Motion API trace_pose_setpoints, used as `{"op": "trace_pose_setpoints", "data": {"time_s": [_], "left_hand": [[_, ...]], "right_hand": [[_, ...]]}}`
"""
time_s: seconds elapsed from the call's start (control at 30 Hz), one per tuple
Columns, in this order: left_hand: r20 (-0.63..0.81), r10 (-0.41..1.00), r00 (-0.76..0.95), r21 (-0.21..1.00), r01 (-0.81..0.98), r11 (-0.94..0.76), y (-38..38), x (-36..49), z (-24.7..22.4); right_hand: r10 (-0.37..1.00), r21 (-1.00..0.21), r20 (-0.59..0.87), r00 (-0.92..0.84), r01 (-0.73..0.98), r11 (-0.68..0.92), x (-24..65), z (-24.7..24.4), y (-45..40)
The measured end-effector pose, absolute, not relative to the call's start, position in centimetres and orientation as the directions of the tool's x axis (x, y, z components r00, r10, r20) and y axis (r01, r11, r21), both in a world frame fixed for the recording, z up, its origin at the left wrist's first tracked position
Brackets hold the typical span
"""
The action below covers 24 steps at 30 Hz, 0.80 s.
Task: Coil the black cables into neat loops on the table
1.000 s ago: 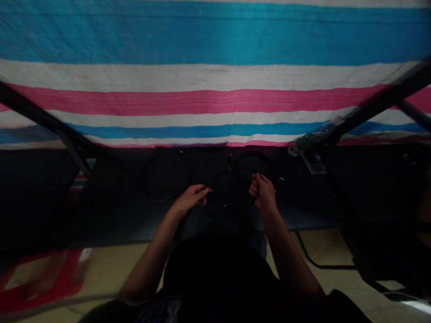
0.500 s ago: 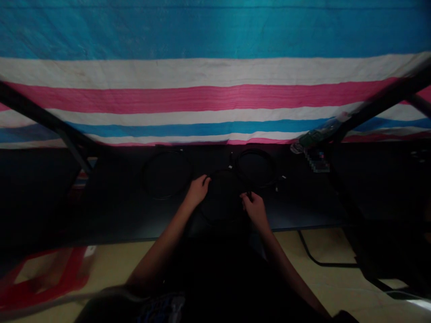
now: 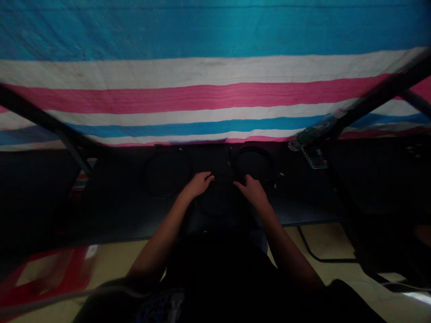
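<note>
A thin black cable (image 3: 215,214), bent into a loop, lies in front of me on the black table (image 3: 114,215). My left hand (image 3: 201,183) pinches the loop at its upper left, fingers closed. Across from it, my right hand (image 3: 252,188) is closed on the cable at the loop's right side; the dark cable is hard to see at the fingertips. A coiled black cable (image 3: 161,196) rests to the left of my left hand. Just beyond my right hand sits another coiled black cable (image 3: 253,149), with pale connector ends (image 3: 281,174) at its right.
A clear bottle with a green label (image 3: 308,134) lies at the back right, beside a blurred-out flat item (image 3: 316,159). Dark metal bars (image 3: 37,114) slope on both sides. A striped sheet (image 3: 215,98) hangs behind. A red stool (image 3: 70,273) stands at lower left.
My right hand has moved up and slightly left, nearer the back coil. My left hand has shifted slightly up and right. The cable loop between them has changed shape.
</note>
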State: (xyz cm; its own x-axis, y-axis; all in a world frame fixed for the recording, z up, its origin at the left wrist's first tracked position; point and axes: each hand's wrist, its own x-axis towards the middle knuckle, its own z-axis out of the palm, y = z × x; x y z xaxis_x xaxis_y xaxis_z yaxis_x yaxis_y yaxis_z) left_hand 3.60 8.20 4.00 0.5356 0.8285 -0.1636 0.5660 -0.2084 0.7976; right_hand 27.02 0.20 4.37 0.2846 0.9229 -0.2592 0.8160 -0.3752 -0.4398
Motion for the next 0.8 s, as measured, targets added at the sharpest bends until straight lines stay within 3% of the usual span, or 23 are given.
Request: {"op": "trace_pose_setpoints", "data": {"time_s": [0.2, 0.33, 0.4, 0.47, 0.6, 0.8], "left_hand": [[-0.204, 0.783, 0.588, 0.795, 0.566, -0.218, 8.2, 1.4, 5.1], [-0.173, 0.750, 0.639, 0.825, 0.509, -0.243, 7.6, 2.3, 6.0], [-0.143, 0.746, 0.650, 0.838, 0.481, -0.258, 7.4, 3.0, 6.2], [-0.111, 0.767, 0.632, 0.846, 0.465, -0.262, 7.2, 3.3, 6.2], [-0.153, 0.836, 0.527, 0.870, 0.473, -0.139, 6.2, 2.0, 5.3], [-0.369, 0.842, 0.392, 0.859, 0.490, 0.148, 3.7, -2.2, 4.1]], "right_hand": [[0.933, -0.404, -0.241, 0.267, 0.847, -0.347, 26.4, 6.3, -1.2], [1.000, -0.558, 0.006, 0.028, 0.830, -0.020, 25.0, 6.9, 0.1], [0.995, -0.644, -0.001, -0.104, 0.761, 0.079, 24.4, 6.6, 1.1], [0.988, -0.723, -0.043, -0.145, 0.687, 0.070, 24.3, 6.0, 1.9], [0.998, -0.770, -0.021, 0.060, 0.636, -0.054, 26.0, 4.7, 2.2], [0.930, -0.684, 0.097, 0.354, 0.703, -0.196, 30.6, 4.8, 1.4]]}}
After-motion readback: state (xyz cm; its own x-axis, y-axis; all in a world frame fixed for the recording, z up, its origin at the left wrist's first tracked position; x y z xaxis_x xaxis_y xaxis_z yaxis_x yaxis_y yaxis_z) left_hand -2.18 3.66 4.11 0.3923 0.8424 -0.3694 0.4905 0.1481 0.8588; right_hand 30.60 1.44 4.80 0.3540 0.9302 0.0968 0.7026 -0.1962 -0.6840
